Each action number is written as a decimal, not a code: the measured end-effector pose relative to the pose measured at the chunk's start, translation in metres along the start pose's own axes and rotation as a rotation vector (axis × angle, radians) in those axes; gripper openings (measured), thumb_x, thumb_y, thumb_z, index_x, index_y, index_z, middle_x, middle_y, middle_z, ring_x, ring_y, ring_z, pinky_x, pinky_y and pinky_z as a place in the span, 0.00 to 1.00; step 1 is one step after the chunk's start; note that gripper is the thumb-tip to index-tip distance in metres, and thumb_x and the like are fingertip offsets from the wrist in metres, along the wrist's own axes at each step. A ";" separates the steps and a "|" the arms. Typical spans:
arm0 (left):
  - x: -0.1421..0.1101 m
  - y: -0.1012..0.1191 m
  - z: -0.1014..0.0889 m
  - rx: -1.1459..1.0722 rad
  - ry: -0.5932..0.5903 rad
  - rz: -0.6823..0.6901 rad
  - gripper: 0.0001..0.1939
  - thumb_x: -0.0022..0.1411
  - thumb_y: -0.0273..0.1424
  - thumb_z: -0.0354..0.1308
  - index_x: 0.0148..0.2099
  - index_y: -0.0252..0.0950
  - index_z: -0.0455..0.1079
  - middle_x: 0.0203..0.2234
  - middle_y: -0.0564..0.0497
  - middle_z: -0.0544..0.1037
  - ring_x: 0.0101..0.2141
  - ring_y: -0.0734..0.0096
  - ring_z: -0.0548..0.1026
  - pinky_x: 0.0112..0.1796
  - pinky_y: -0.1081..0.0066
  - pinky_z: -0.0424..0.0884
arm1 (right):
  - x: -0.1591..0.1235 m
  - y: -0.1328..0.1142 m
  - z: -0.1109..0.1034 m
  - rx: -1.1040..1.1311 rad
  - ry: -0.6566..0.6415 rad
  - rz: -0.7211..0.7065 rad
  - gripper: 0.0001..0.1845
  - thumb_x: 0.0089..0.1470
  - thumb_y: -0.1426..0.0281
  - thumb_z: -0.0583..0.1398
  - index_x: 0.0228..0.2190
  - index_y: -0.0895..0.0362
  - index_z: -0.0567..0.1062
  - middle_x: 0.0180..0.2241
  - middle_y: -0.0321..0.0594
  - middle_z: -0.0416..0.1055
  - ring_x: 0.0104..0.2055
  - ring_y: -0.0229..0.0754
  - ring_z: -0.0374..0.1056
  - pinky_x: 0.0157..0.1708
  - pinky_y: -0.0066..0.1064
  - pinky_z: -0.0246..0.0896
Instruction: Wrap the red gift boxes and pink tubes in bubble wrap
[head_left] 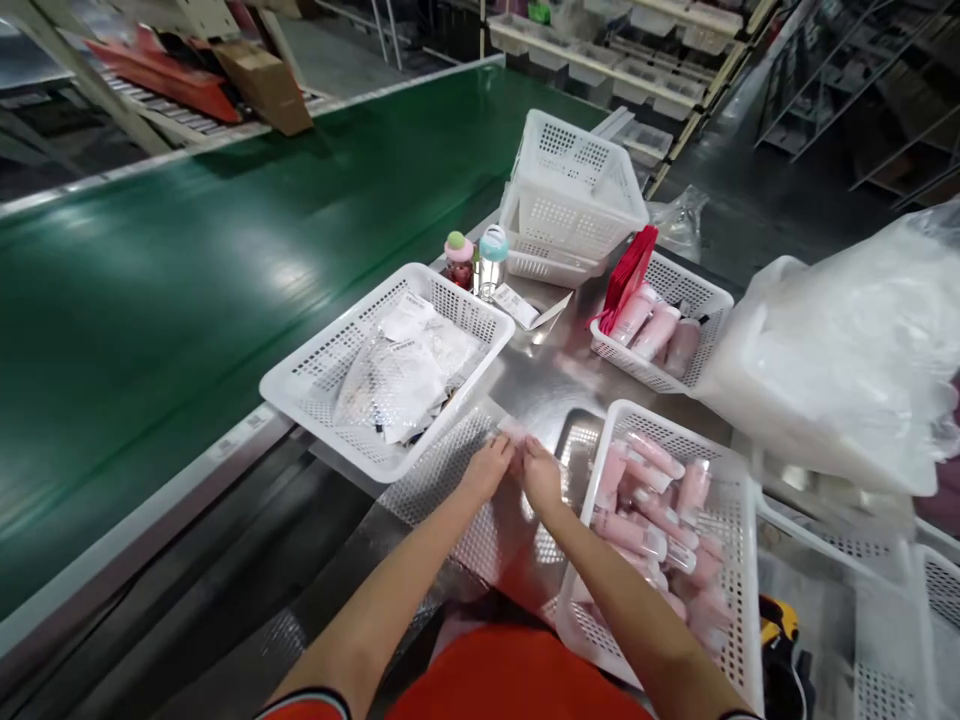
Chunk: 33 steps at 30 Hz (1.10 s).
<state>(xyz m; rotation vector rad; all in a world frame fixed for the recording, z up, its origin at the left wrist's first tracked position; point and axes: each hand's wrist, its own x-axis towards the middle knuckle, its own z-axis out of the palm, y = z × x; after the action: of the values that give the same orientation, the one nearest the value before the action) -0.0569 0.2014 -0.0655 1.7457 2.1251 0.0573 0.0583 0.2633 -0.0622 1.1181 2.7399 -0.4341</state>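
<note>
My left hand (pixel 487 468) and my right hand (pixel 540 475) meet over the steel worktop (pixel 540 385), fingers pinched together on a small pale packet (pixel 513 432) between them. To the left stands a white basket (pixel 322 375) holding filled clear bags with paper slips (pixel 405 375). Right of my right hand, a white basket (pixel 739 560) holds several pink tubes (pixel 652 510).
A green conveyor belt (pixel 187 270) runs along the left. Farther back are stacked white baskets (pixel 570 195), two small bottles (pixel 476 260), a basket with pink tubes and red bags (pixel 660 320), and a big heap of clear plastic bags (pixel 840 360) at right.
</note>
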 end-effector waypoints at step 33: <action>0.004 -0.032 0.049 0.118 0.316 0.343 0.17 0.71 0.23 0.48 0.55 0.29 0.74 0.50 0.36 0.79 0.51 0.57 0.76 0.52 0.56 0.72 | 0.055 0.026 -0.019 0.107 -0.168 0.120 0.32 0.49 0.62 0.70 0.53 0.60 0.71 0.54 0.56 0.70 0.55 0.57 0.68 0.51 0.41 0.64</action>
<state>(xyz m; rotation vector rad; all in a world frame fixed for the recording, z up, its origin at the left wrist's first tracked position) -0.0720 0.1877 -0.1209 2.2849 2.0405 0.3265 0.0372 0.3234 -0.0627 1.2039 2.5164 -0.6340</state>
